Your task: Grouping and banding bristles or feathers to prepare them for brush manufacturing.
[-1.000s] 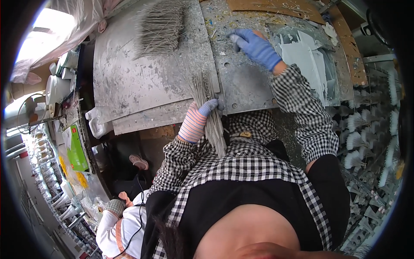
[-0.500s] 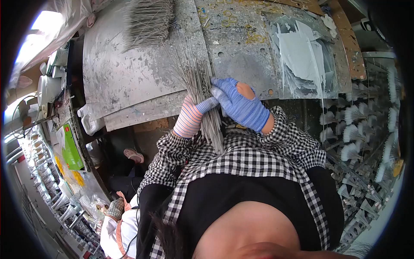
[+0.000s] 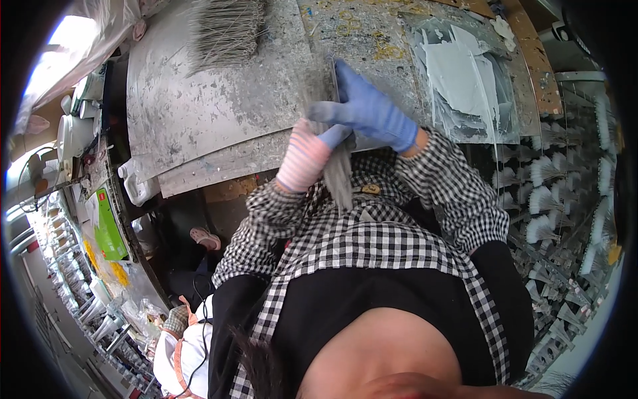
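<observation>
A loose bundle of thin grey wires stands tilted over the table's near edge, its upper part smeared by motion. My left hand, in a pink-and-white striped glove with a blue thumb, is wrapped round the bundle's middle. Just above it is my right hand in a blue glove. Its fingers stretch out along the right side of the wires, and its thumb reaches across in front of them. Whether the right fingertips touch the wires is blurred. The bundle's lower end hangs over my checked apron.
A pile of similar wires lies at the far left of the stained metal-topped table. White paste is spread on a sheet at the right. Racks of white brush-like pieces stand right. Another person's sleeve shows lower left.
My right hand has opened from its grip and moved up along the wires, fingers now stretched. The bundle has risen and blurred. My left hand still holds it, slightly higher.
</observation>
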